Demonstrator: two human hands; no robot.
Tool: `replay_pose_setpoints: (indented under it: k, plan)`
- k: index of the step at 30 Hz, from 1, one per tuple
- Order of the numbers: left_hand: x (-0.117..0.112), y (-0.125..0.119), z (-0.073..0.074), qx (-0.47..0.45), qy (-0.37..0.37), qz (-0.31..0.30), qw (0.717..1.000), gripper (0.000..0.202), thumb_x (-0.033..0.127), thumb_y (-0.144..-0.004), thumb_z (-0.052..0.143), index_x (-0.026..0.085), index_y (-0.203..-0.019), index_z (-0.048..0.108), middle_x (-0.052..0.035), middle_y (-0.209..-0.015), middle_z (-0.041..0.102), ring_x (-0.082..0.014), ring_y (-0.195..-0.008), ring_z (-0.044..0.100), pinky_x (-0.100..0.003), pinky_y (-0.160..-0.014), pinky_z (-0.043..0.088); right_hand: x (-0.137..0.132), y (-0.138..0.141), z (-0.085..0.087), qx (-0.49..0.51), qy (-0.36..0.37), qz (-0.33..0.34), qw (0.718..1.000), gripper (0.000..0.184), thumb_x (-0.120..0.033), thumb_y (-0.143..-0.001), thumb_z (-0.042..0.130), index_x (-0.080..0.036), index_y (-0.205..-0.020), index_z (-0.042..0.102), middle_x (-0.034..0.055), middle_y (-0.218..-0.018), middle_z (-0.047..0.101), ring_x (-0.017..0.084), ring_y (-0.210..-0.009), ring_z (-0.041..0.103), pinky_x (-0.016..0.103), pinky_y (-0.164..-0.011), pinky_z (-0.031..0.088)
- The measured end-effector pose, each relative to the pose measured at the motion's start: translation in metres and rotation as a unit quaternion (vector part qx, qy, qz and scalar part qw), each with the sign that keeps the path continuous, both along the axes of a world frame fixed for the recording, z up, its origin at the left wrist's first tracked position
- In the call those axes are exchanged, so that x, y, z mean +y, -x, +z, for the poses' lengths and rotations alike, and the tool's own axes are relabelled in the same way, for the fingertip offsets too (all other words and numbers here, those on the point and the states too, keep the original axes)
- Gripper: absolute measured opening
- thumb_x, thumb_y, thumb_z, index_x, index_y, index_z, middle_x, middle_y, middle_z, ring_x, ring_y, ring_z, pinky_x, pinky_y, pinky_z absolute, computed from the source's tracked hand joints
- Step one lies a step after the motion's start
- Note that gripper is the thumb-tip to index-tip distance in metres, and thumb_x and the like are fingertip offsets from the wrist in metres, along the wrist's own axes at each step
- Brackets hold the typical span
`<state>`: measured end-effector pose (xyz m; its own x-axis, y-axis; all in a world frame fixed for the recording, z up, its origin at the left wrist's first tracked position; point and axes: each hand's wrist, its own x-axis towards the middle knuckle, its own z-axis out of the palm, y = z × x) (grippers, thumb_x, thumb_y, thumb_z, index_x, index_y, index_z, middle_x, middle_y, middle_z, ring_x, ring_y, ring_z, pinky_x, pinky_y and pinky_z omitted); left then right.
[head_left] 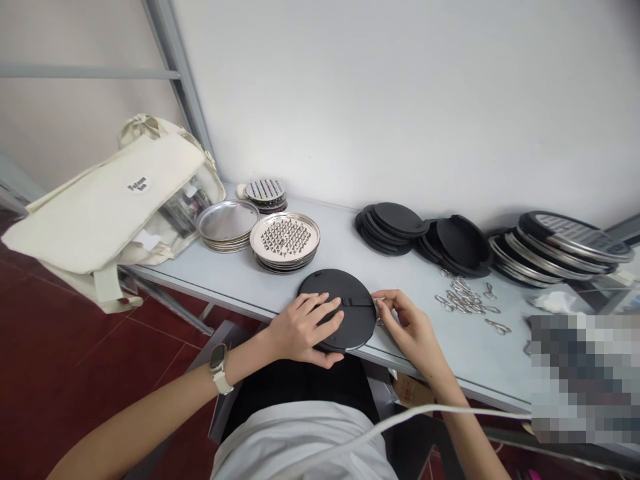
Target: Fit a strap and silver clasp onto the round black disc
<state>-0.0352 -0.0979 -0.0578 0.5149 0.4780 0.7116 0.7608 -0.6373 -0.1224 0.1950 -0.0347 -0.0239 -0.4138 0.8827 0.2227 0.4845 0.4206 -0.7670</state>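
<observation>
Clock face centred on the disc, twelve toward the wall (400, 100).

- Left hand (313, 327): spread, palm down, laid across the black disc (356, 327) from six round to nine o'clock.
- Right hand (407, 327): thumb and fingers drawn together at the three o'clock rim, beside a silvery piece (379, 323); pinched or merely touched, cannot tell.
- Black disc: round, no long axis; at the near edge of the table (340, 247), beneath left hand. Dark bar (361, 303) on its face, running from centre to three o'clock, straight toward right fingertips; right hand nearer to outer end.
- Outward: metal clips (463, 297), loose pile at three; stack of black discs (395, 227) at one; grater stack (285, 243) at eleven.
- Obscured: disc's underside; its six-to-nine area, under left hand; most of silvery piece. Pixelated patch (585, 380) at four, contents unreadable.
</observation>
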Motion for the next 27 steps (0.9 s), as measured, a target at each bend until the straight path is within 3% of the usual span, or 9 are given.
replay_pose_setpoints:
  k: [8, 27]
  plan:
    - [-0.0002, -0.0003, -0.0007, 0.001, 0.007, 0.004, 1.0, 0.059, 0.058, -0.076, 0.051, 0.013, -0.113, 0.06, -0.0158, -0.119, 0.061, -0.0302, -0.11, 0.055, -0.042, -0.087, 0.045, 0.0035, 0.0011, -0.0017, 0.03, -0.018, -0.009, 0.999, 0.022, -0.038, -0.092, 0.047, -0.02, -0.104, 0.053, -0.001, -0.07, 0.053, 0.015, -0.068, 0.053, 0.027, -0.068, 0.043]
    - [0.0003, 0.0002, -0.0008, 0.002, 0.004, -0.001, 1.0, 0.06, 0.057, -0.075, 0.053, 0.011, -0.114, 0.059, -0.0162, -0.118, 0.062, -0.0317, -0.109, 0.055, -0.043, -0.085, 0.045, 0.0015, 0.001, 0.0011, -0.015, -0.036, 0.016, 0.999, 0.024, -0.034, -0.092, 0.045, -0.02, -0.107, 0.057, 0.0014, -0.078, 0.058, 0.015, -0.072, 0.054, 0.026, -0.07, 0.043]
